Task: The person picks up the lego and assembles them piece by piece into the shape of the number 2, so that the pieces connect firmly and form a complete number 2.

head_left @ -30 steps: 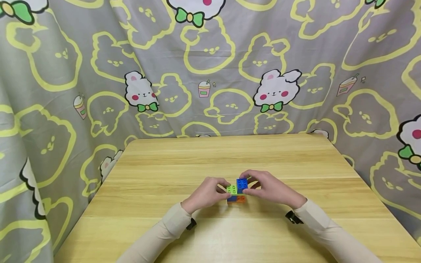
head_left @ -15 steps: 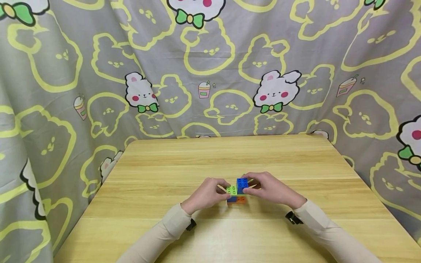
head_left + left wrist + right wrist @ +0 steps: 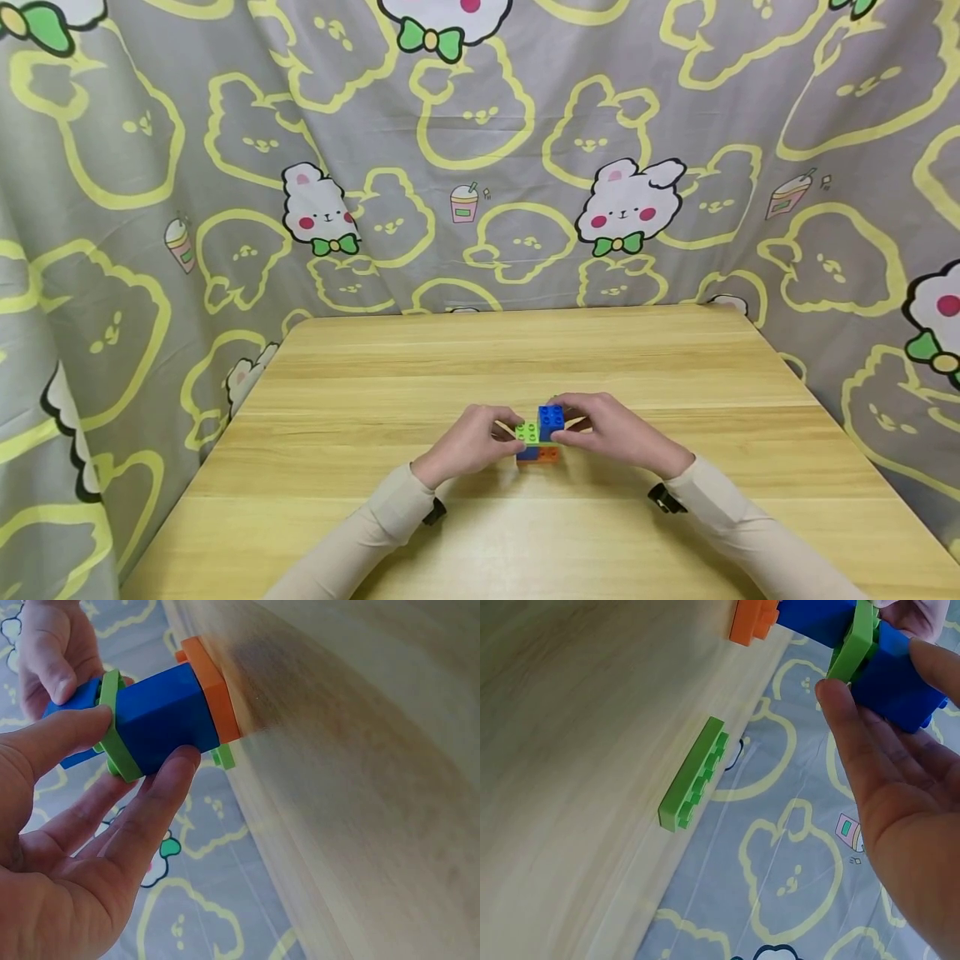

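Note:
A small stack of toy building bricks stands on the table between both hands. At its bottom lies an orange plate (image 3: 548, 454), with a blue brick (image 3: 163, 716) on its left part. A lime green plate (image 3: 527, 432) spans above that. A second blue brick (image 3: 551, 422) is at the green plate's right end; whether it is fully seated, I cannot tell. My left hand (image 3: 474, 442) holds the green plate and the lower blue brick between thumb and fingers. My right hand (image 3: 617, 427) pinches the upper blue brick, a fingertip touching the green plate's edge in the right wrist view.
A long green plate (image 3: 694, 776) with a row of studs lies loose on the table, beyond the stack and mostly hidden by my right hand in the head view. The wooden table (image 3: 420, 367) ends at a patterned curtain (image 3: 517, 125).
The right hand's fingers have lowered slightly around the upper blue brick. My left hand and the stack stay almost still.

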The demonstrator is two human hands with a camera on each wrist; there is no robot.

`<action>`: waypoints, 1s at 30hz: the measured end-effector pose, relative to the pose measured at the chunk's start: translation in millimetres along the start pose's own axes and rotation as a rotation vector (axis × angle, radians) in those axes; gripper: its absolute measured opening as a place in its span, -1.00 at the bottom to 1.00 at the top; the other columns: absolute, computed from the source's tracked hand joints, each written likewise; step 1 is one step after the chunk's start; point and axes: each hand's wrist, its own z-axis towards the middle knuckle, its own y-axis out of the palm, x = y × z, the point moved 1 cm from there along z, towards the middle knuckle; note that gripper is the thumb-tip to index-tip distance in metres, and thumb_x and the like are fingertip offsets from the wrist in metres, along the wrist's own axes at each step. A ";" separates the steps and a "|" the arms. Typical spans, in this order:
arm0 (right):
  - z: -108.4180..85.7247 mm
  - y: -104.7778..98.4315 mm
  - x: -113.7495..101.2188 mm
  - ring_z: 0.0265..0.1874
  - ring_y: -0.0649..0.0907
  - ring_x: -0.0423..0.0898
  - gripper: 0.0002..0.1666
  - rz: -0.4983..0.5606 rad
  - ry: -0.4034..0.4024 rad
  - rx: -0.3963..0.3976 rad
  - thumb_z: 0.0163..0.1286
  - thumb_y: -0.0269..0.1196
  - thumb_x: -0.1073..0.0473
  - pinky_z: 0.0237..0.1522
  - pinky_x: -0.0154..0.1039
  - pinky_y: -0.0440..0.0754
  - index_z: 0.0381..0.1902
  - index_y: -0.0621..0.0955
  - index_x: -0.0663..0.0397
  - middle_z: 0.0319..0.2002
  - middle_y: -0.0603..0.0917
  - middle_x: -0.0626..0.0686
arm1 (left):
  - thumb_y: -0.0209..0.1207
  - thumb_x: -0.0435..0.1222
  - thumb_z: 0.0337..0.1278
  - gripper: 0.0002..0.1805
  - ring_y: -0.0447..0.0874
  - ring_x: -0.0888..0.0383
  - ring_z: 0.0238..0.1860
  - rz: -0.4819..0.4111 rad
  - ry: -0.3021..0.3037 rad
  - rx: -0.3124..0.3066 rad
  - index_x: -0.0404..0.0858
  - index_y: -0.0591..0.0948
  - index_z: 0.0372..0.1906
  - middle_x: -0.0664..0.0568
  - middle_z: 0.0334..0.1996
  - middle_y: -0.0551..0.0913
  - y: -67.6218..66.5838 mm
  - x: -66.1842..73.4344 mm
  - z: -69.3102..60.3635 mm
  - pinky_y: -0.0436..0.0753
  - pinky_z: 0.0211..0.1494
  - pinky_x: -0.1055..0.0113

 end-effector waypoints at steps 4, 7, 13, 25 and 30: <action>0.1 1.7 -0.7 -0.06 0.78 -0.04 -0.53 -0.008 -0.021 0.026 0.43 0.37 0.02 -0.04 -0.17 0.75 0.19 0.61 0.12 -0.02 0.75 0.03 | 0.38 -0.26 0.27 -0.68 0.79 0.21 -0.17 0.005 -0.001 0.000 -0.29 0.71 0.06 -0.08 -0.01 0.76 -0.1 0.2 -0.1 0.71 -0.16 0.46; 0.1 2.8 -1.3 -0.06 0.78 -0.05 -0.54 -0.005 -0.030 0.037 0.41 0.39 0.04 -0.03 -0.19 0.75 0.18 0.62 0.11 -0.03 0.75 0.00 | 0.37 -0.26 0.27 -0.68 0.78 0.22 -0.17 0.007 -0.003 0.000 -0.29 0.71 0.07 -0.07 -0.01 0.76 0.1 0.3 -0.1 0.71 -0.16 0.46; 1.0 3.2 -1.8 -0.06 0.78 -0.09 -0.53 0.003 -0.008 0.040 0.42 0.38 0.01 -0.04 -0.21 0.75 0.19 0.63 0.10 -0.03 0.75 -0.01 | 0.38 -0.26 0.26 -0.68 0.78 0.24 -0.19 0.005 0.000 0.001 -0.29 0.71 0.06 -0.06 -0.05 0.77 0.8 -0.7 0.7 0.71 -0.17 0.46; 1.4 4.8 1.7 -0.06 0.77 -0.07 -0.51 0.024 -0.029 0.046 0.45 0.35 -0.01 -0.05 -0.17 0.76 0.21 0.61 0.12 -0.03 0.72 0.00 | 0.39 -0.26 0.26 -0.68 0.77 0.24 -0.20 0.015 0.001 0.006 -0.30 0.71 0.06 -0.06 -0.06 0.77 0.2 -1.0 2.1 0.71 -0.18 0.47; 0.5 5.4 3.4 -0.08 0.78 -0.06 -0.48 0.075 -0.012 0.022 0.47 0.33 0.00 -0.08 -0.25 0.75 0.27 0.57 0.11 0.01 0.71 0.05 | 0.39 -0.26 0.26 -0.68 0.78 0.24 -0.20 0.023 0.001 0.008 -0.30 0.71 0.06 -0.07 -0.06 0.77 0.4 -1.3 1.9 0.71 -0.17 0.47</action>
